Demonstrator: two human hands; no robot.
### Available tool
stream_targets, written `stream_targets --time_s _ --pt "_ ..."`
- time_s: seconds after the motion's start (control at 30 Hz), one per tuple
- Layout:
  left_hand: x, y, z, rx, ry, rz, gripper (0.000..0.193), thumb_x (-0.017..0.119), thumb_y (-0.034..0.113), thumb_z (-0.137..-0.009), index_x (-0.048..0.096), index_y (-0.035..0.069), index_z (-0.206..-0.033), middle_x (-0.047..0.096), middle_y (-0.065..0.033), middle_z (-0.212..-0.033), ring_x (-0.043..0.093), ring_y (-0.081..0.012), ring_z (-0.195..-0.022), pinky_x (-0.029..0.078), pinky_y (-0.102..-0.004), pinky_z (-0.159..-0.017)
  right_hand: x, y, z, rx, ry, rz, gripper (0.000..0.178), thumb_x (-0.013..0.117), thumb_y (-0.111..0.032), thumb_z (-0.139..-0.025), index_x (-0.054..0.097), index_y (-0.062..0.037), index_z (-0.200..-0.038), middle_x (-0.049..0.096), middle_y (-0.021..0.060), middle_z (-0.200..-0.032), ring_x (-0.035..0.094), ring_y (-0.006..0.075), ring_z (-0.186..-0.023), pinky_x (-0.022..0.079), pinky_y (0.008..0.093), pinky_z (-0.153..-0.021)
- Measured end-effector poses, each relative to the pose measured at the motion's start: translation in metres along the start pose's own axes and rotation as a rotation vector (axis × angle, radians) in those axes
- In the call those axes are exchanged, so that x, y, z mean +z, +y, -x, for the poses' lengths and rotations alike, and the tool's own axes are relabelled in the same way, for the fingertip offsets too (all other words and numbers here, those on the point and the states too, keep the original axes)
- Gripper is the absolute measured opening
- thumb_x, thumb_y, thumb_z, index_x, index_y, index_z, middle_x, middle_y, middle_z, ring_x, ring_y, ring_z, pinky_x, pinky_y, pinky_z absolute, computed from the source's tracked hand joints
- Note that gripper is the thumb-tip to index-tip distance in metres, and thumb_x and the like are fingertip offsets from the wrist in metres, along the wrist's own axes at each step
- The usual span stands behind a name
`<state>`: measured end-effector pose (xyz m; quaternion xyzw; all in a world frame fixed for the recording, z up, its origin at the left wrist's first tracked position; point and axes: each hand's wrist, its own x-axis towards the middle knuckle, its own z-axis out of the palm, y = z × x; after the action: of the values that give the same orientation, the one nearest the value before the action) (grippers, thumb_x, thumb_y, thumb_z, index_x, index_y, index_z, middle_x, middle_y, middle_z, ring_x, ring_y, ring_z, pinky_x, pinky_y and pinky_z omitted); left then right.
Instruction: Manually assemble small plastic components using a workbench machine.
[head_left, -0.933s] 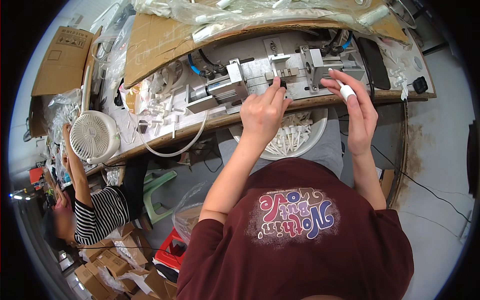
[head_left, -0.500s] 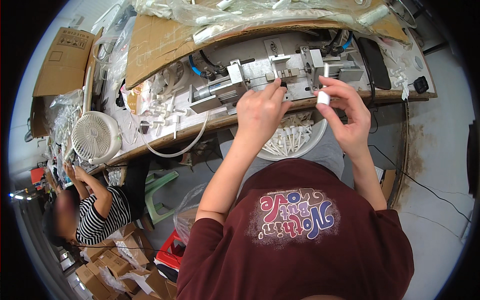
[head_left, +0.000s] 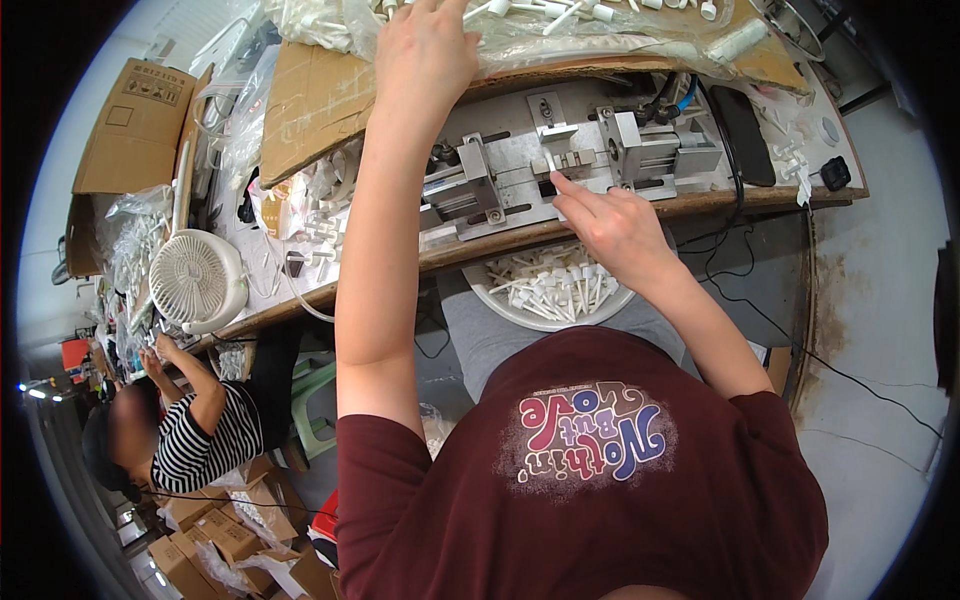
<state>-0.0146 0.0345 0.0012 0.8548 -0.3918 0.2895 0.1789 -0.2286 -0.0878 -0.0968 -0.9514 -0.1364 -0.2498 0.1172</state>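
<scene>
My right hand [head_left: 612, 228] is at the metal clamping fixture [head_left: 520, 165] on the bench. Its fingertips are closed on the near end of a white stick-like plastic part [head_left: 549, 158], which lies at the fixture's middle block. The fingers cover most of that part. My left hand [head_left: 425, 60] reaches up over the cardboard [head_left: 315, 95], into a pile of white capped plastic sticks [head_left: 565, 14] on clear plastic film. Its fingertips run out at the upper edge, so their grip is hidden. Below the bench edge, a white bowl [head_left: 483, 292] of similar capped sticks rests at my lap.
A black phone [head_left: 742, 135] lies to the fixture's right, near cables and hoses. On the left stand a small white fan [head_left: 197, 280] and a cardboard box [head_left: 130, 125]. A co-worker in a striped shirt [head_left: 215, 440] sits at lower left beside several cartons [head_left: 225, 530].
My left hand has gone from the fixture up to the pile. My right hand has brought the white part it held down and left to the fixture's middle.
</scene>
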Motion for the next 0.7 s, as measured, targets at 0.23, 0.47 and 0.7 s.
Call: stream_targets --time_s 0.23,0.47,0.7 --pt "0.02 -0.017 -0.003 0.073 -0.19 -0.012 0.022 0.07 0.017 -0.085 0.071 0.014 -0.107 0.068 -0.0101 -0.1 0.066 -0.0247 -0.082 0.051 -0.0352 -0.075 0.002 0.001 -0.011 -0.008 -0.047 0.042 0.016 0.066 -0.006 -0.074 0.063 -0.0054 -0.09 0.068 0.0096 -0.118 0.06 0.0205 -0.054 0.048 0.0291 -0.055" --pt "0.006 -0.017 -0.001 0.041 -0.181 0.238 0.019 0.069 0.018 -0.086 0.07 0.01 -0.104 0.065 -0.0097 -0.095 0.063 -0.0234 -0.071 0.05 -0.0358 -0.07 0.011 0.001 -0.003 0.058 -0.047 -0.02 0.017 0.07 -0.007 -0.075 0.064 -0.0031 -0.09 0.067 0.01 -0.122 0.063 0.0227 -0.056 0.051 0.0318 -0.057" --pt "-0.004 -0.009 -0.01 -0.054 0.098 0.487 0.018 0.067 0.022 -0.091 0.068 0.007 -0.101 0.067 -0.0078 -0.089 0.056 -0.0119 -0.061 0.044 -0.0274 -0.057 -0.011 -0.009 -0.004 0.186 0.091 -0.361 0.022 0.073 -0.013 -0.081 0.066 -0.0054 -0.101 0.066 0.008 -0.12 0.069 0.0185 -0.074 0.055 0.0293 -0.065"
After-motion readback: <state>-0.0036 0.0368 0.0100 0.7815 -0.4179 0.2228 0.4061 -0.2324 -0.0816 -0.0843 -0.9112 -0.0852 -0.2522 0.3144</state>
